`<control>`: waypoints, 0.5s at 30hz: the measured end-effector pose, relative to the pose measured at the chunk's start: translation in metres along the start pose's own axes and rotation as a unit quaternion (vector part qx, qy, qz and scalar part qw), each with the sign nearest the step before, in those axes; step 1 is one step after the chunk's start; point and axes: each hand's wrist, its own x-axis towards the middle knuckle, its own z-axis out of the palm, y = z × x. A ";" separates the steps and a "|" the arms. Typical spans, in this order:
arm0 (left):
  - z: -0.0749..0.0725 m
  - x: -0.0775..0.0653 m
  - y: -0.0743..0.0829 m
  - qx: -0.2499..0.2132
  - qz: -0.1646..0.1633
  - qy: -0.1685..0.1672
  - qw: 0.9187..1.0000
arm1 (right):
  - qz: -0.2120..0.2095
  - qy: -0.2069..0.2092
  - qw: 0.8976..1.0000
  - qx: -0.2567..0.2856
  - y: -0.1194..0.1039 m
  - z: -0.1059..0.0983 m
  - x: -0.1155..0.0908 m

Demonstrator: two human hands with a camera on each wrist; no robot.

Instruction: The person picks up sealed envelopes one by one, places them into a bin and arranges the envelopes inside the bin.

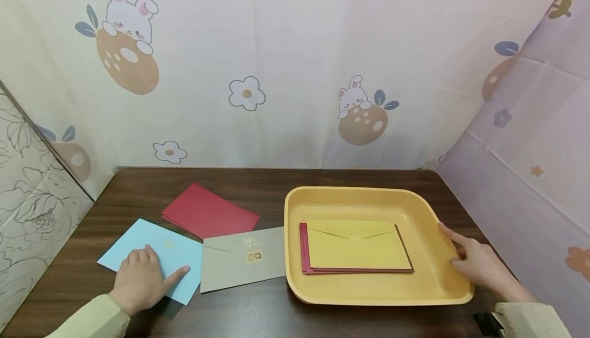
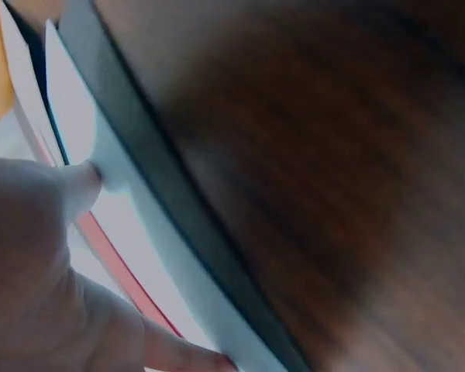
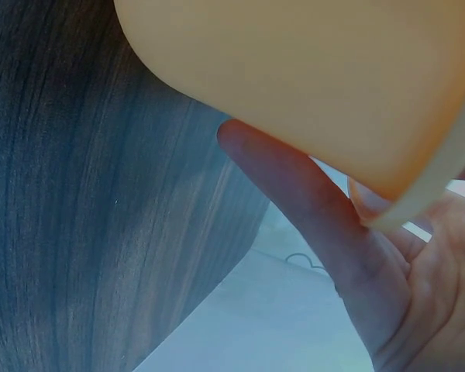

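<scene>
Clock centred on the grey envelope (image 1: 244, 272), 12 = away from the person.

Blue envelope (image 1: 177, 251) at 9, flat on the table (image 1: 239, 312). Left hand (image 1: 138, 282) lies on top of it, thumb splayed, fingers relaxed, no pinch visible. Dark strip (image 2: 110, 74) juts from under it, probably another envelope. Red envelope (image 1: 209, 212) at 11.

Yellow tray (image 1: 430, 276) at 3, holding a yellow envelope (image 1: 357, 251) on top of red ones (image 1: 304, 256). Right hand (image 1: 484, 265) is closed round the tray's 3 o'clock rim.

My read: envelopes are being gathered into the tray, partway through; current step is picking up the blue one while the tray gets steadied. Next move calls for fingertips under an edge, separating blue from the strip, then a carry toward 3.
</scene>
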 end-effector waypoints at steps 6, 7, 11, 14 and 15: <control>-0.013 0.010 -0.012 -0.037 -0.005 -0.058 0.998 | 0.003 0.001 1.000 0.002 0.000 0.000 0.000; -0.016 0.012 -0.017 -0.050 -0.002 -0.071 0.996 | 0.003 0.000 1.000 0.003 0.000 0.000 0.001; -0.023 0.015 -0.037 -0.100 0.051 -0.093 0.989 | 0.004 -0.001 1.000 0.006 -0.001 0.001 0.001; -0.023 0.016 -0.048 -0.135 0.109 -0.093 0.980 | 0.003 0.006 1.000 0.001 -0.001 0.001 0.000; -0.022 0.017 -0.050 -0.148 0.123 -0.094 0.977 | 0.002 0.009 1.000 -0.002 -0.001 0.001 -0.001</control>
